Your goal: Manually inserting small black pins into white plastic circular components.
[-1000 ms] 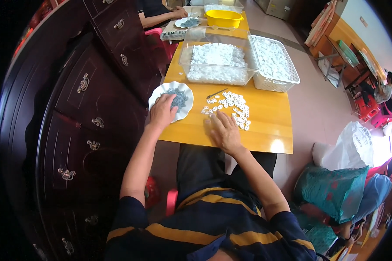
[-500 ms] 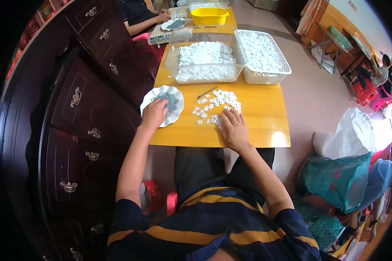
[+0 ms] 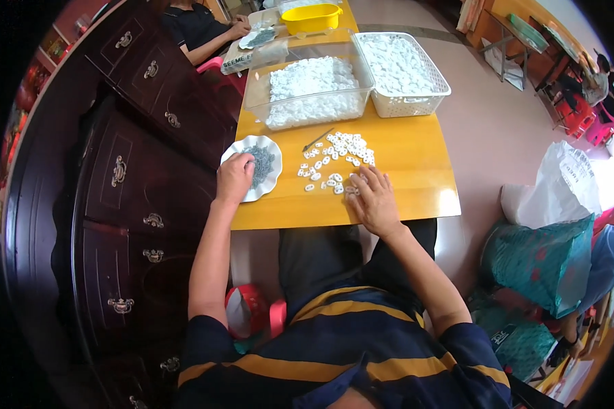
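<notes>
Left hand (image 3: 234, 178) rests curled on the white plate (image 3: 269, 183) of grey bits, grip unclear, while the right hand (image 3: 374, 201) lies flat and open, nearer the scattered white pieces (image 3: 334, 160), which trail off toward its 11 o'clock across the table (image 3: 402, 146).

Two hands (image 3: 235, 178), one plate (image 3: 271, 146), one clear tub (image 3: 256, 102), one white basket (image 3: 409, 105).

Plate (image 3: 271, 178) sits left on the table (image 3: 402, 198), loose pieces (image 3: 338, 160) to its right — bin (image 3: 310, 88) and basket (image 3: 402, 71) farther back.
</notes>
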Available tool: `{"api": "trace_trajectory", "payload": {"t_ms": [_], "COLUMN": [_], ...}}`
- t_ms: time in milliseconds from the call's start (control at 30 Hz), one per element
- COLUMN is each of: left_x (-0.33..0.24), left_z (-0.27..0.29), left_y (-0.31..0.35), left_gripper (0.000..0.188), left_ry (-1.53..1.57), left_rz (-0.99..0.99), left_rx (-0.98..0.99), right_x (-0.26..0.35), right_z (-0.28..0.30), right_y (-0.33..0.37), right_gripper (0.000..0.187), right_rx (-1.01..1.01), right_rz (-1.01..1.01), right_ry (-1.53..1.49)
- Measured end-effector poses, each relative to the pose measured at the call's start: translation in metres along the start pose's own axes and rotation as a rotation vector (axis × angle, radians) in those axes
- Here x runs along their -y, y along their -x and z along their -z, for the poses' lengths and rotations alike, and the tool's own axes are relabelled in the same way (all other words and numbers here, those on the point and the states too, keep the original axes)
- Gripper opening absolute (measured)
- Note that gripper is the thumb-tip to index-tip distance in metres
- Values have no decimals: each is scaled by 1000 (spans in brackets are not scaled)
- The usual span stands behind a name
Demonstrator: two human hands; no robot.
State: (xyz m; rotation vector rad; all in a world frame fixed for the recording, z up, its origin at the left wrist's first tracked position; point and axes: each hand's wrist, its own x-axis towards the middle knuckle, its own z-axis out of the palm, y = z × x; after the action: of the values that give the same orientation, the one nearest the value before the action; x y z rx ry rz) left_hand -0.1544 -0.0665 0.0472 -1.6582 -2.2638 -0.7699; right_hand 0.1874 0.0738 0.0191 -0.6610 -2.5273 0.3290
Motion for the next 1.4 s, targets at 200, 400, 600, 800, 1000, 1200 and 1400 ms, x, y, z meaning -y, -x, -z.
{"api": "trace_trajectory", "payload": {"t_ms": [200, 400, 600, 800, 1000, 1200, 1400], "left_x": [-22, -16, -12, -28, -102, -135, -141], "left_z": [-2, -4, 2, 2, -29, -72, -85], "left_y": [-21, -13, -6, -18, -41, -48, -50], "left_gripper": [11, 11, 13, 13, 9, 9, 13], "left_ry": [112, 58, 58, 152, 299, 300, 249], "left_rz": [-30, -1, 43, 28, -83, -200, -238], "left_rx": [-12, 53, 61, 51, 137, 232, 288], "right_x": [-30, -27, -30, -29, -29, -27, -27], "right_z": [-22, -20, -18, -18, -19, -20, -21], "right_y": [13, 12, 13, 12, 14, 12, 14], "right_gripper": [35, 32, 30, 27, 25, 24, 24], "right_rx": [-322, -379, -389, -401, -412, -427, -427], "right_rz": [-158, -198, -205, -204, -204, -201, -203], "right_ry": [-277, -347, -351, -329, -324, -319, -335]}}
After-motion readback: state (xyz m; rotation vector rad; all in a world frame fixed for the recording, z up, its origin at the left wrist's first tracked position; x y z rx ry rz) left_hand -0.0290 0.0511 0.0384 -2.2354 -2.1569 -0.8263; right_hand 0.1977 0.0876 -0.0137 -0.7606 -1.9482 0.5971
